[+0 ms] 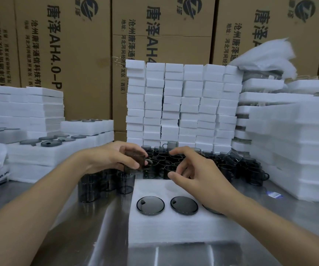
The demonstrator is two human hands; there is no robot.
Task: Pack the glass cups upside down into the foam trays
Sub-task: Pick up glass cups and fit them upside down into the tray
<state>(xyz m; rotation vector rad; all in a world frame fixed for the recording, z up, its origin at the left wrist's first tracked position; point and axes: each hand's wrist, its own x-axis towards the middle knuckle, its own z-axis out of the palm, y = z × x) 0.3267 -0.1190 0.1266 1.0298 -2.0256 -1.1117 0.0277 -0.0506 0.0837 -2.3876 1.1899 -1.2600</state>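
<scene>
Foam tray [174, 227] nearest, on steel table [97, 227]: 2 seated cups [150, 205] base-up in its pockets, a 3rd half hidden under the right wrist. Left hand [112, 158], just past the tray's far-left corner, curls its fingers round 1 held cup [135, 159], probably turning it over to seat it. Right hand [193, 175] over the tray's far edge, fingers spread, holding nothing. Loose cups [222, 166] behind the tray: too many to count.

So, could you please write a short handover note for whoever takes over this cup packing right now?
Left hand: grip around one dark cup, held over the loose cups behind the foam tray.
Right hand: open and empty above the tray's far edge.
Done: two packed cups sit upside down in the tray; a third cup is partly hidden under the right wrist.
Left: seat the held cup, then pack the loose ones.
</scene>
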